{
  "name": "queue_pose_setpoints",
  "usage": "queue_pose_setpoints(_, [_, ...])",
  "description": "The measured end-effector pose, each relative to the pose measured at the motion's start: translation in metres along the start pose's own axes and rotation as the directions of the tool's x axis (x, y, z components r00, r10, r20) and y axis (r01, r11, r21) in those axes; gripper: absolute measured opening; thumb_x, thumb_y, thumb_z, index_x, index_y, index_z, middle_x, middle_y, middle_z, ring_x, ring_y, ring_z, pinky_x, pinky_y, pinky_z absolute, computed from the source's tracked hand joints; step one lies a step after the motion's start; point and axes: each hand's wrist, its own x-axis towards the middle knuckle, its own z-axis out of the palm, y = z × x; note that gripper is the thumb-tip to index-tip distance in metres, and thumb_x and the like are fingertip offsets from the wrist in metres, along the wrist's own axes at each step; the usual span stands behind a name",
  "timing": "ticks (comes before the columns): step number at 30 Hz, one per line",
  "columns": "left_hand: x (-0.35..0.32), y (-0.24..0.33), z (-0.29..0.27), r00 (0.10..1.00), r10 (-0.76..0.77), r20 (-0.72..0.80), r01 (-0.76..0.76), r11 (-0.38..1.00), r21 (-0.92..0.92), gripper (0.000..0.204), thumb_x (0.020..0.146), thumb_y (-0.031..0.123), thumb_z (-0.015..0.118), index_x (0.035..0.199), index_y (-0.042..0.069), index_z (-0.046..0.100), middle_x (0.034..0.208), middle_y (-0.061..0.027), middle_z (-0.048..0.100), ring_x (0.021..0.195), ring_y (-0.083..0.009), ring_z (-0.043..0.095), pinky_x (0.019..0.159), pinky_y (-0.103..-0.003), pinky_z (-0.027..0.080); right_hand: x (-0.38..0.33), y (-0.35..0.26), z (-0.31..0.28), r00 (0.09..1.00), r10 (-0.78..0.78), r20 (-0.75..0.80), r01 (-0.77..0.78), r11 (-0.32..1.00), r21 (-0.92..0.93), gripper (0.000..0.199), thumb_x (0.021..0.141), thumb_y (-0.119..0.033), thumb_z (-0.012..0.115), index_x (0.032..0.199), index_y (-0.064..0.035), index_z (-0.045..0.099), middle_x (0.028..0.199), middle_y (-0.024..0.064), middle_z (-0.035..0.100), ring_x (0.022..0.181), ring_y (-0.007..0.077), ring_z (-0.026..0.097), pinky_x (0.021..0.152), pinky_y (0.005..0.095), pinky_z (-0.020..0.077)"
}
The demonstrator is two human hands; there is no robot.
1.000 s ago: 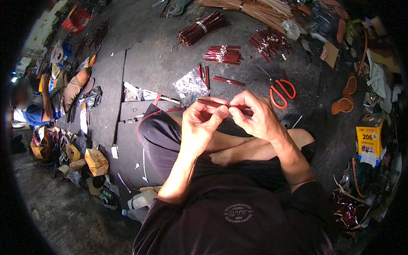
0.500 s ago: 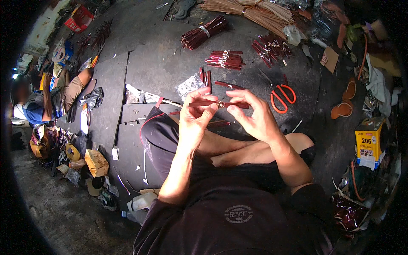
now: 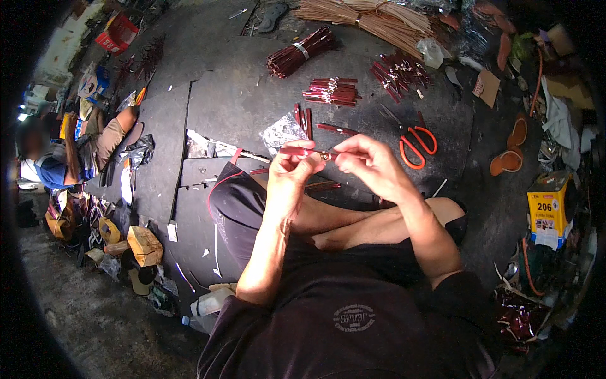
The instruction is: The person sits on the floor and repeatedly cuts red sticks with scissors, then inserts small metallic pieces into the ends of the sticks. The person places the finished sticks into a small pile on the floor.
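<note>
A short dark red strap (image 3: 295, 151) with a small gold-coloured ring (image 3: 325, 156) at its middle is held level above my crossed legs. My left hand (image 3: 286, 183) pinches the strap's left part between thumb and fingers. Close to the ring, my right hand (image 3: 375, 170) is closed on the other part, mostly hidden by its fingers. Just beyond, a few loose red strips (image 3: 305, 121) lie beside a clear plastic bag (image 3: 278, 131). Another red strip (image 3: 338, 129) rests behind my hands. Orange-handled scissors (image 3: 413, 149) lie to the right of my right hand.
Farther off are a stack of red straps with metal rings (image 3: 331, 91), a second pile (image 3: 401, 74), a tied red bundle (image 3: 302, 52) and tan strips (image 3: 372, 22). A yellow can (image 3: 548, 208) and sandals (image 3: 508, 161) stand right. Another person (image 3: 60, 155) sits left.
My right hand has moved slightly left and its fingers have closed in around the strap near the ring. The strap's right end, visible before, is now covered. My left hand keeps its pinch.
</note>
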Motion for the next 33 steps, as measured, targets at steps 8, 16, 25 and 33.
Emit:
queue_pose_setpoints(8, [0.002,0.027,-0.013,0.999,-0.044,0.004,0.043,0.991,0.127,0.026,0.097,0.018,0.059,0.114,-0.001,0.061,0.097,-0.0066,0.065,0.087,-0.0168,0.066,0.083,-0.03,0.054,-0.003,-0.026,-0.034,0.998,0.062,0.013,-0.06,0.995,-0.083,0.018,0.097,-0.011,0.059,0.106,0.0027,0.063,0.094,0.0062,0.067,0.085,0.0113,0.065,0.079,0.0266,0.053])
queue_pose_setpoints(16, [0.011,0.009,-0.037,0.945,-0.247,0.213,0.322,0.807,-0.495,0.023,0.098,0.012,0.055,0.116,-0.002,0.06,0.094,-0.0116,0.069,0.084,-0.0182,0.068,0.08,-0.03,0.058,0.009,-0.007,-0.042,0.991,0.059,0.121,-0.118,0.816,0.566,0.023,0.097,-0.009,0.055,0.117,0.0019,0.058,0.099,0.0089,0.065,0.091,0.0185,0.065,0.086,0.0356,0.0528])
queue_pose_setpoints(25, [0.025,-0.03,-0.017,0.872,-0.27,0.409,0.487,0.38,-0.787,0.02,0.099,0.008,0.053,0.115,-0.002,0.059,0.102,-0.0132,0.065,0.092,-0.0202,0.066,0.083,-0.029,0.058,0.023,0.048,-0.011,0.984,0.077,0.159,-0.176,0.502,0.847,0.021,0.098,-0.011,0.053,0.117,-0.0032,0.057,0.11,0.0073,0.066,0.093,0.0159,0.064,0.087,0.0352,0.0539])
queue_pose_setpoints(33, [0.035,-0.035,-0.02,0.883,-0.299,0.361,0.465,0.461,-0.756,0.018,0.098,0.009,0.055,0.112,-0.001,0.061,0.099,-0.0115,0.066,0.091,-0.0163,0.065,0.082,-0.027,0.056,0.024,0.049,-0.012,0.984,0.123,0.126,-0.174,0.584,0.793,0.017,0.098,-0.012,0.055,0.112,-0.0035,0.059,0.097,0.0061,0.065,0.085,0.0145,0.064,0.08,0.0335,0.0543])
